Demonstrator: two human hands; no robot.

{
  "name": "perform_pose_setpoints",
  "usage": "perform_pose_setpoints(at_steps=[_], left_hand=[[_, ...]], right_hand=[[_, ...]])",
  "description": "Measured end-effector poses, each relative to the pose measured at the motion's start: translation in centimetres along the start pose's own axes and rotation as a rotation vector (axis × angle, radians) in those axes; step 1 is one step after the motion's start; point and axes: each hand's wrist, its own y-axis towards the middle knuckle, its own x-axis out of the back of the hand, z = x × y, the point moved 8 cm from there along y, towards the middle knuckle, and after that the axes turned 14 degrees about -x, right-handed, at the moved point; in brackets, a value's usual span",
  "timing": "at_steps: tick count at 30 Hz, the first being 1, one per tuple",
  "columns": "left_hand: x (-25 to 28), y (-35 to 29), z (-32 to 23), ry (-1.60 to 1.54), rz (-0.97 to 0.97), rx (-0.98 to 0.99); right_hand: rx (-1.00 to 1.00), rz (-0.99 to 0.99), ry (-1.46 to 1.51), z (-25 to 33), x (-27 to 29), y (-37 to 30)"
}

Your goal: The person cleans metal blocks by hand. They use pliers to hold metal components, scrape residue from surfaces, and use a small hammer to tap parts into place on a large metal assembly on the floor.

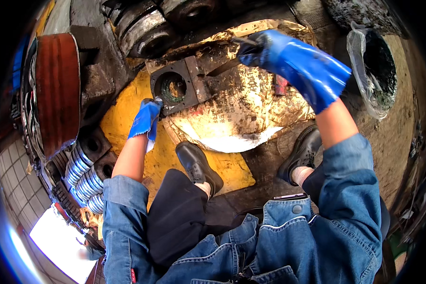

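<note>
A square dark metal block (190, 81) with a round hole through it sits on a stained sheet of brown paper sacking (251, 106). At its near left corner my left hand (147, 115), in a blue rubber glove, has its fingers closed on the edge. My right hand (266, 48), gloved the same way, is closed to the right of the block. From it a dark, flat, narrow tool, perhaps a file (223, 68), points left toward the block's side. Its held end is hidden by the glove.
Heavy ringed metal parts (149, 35) stand at the back. A red-brown drum-like piece (57, 90) is at the left, above shiny ribbed parts (83, 168). A plastic-lined bucket (376, 71) of dark material stands right. A small red object (280, 86) lies on the sacking.
</note>
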Motion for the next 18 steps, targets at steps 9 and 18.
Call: perform_pose_setpoints(at_steps=[9,18], left_hand=[[-0.5,0.1,1.0,-0.058,0.066,0.078],[-1.0,2.1,2.1,0.065,0.055,0.023]], right_hand=[[-0.134,-0.012,-0.045,0.4,-1.5,-0.9],[-0.221,-0.135,0.106,-0.7,-6.3,-1.8]])
